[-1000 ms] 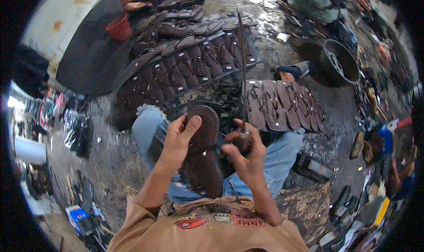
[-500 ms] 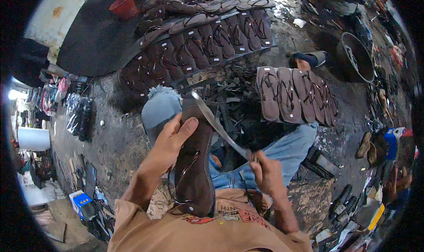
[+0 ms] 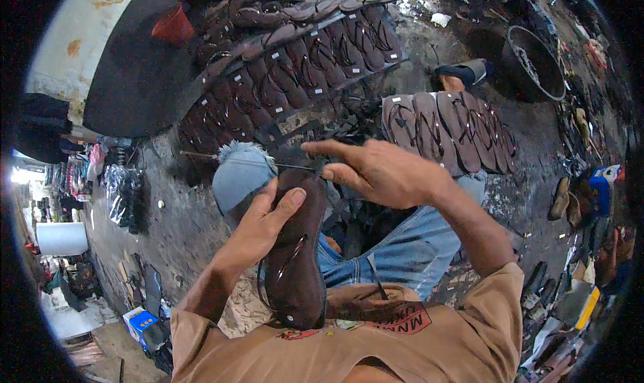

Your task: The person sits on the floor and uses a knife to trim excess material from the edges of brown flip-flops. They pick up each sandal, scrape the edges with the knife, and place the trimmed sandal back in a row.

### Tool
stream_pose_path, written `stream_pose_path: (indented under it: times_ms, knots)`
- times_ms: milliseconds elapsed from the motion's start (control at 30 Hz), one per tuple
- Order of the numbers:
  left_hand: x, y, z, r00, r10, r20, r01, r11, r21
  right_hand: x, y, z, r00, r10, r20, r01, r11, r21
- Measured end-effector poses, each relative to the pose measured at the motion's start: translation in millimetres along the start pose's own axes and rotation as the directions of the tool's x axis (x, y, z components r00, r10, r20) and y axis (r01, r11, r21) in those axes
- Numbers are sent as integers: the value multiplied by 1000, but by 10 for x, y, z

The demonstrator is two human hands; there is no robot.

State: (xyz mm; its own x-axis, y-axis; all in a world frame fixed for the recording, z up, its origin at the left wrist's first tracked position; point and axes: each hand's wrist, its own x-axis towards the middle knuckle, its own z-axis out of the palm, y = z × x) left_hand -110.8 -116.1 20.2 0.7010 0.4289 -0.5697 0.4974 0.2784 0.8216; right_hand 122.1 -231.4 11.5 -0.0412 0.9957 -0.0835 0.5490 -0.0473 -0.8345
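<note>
Left hand [image 3: 258, 232] clamps the dark brown rubber flip-flop sole [image 3: 295, 255] upright against the chest, thumb pressed over its upper face. Right hand [image 3: 382, 175] pinches a thin metal needle-like rod [image 3: 248, 160] at the sole's toe end. Best to keep the rod level and the sole braced. Rows of finished brown sandals [image 3: 449, 124] lie beyond the knees.

The left hand [image 3: 258, 228] covers part of the sandal [image 3: 295, 262], whose toe end is hidden behind the right hand [image 3: 382, 175]. The tip of the thin tool [image 3: 248, 160] at the right fingers is too small to make out. The upper rows of sandals [image 3: 295, 54] are cut off by the top edge.
</note>
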Motion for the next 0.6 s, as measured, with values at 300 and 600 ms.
stream_pose_path:
  times_ms: [300,600]
  knots:
    - [411,70,857,781,595,-187,-553,521,-651,-410,239,552,688,205,-696,300,793,530]
    - [831,250,916,930,240,-279,-359,420,-833,-874,461,1435,487,253,-836,-67,965,253]
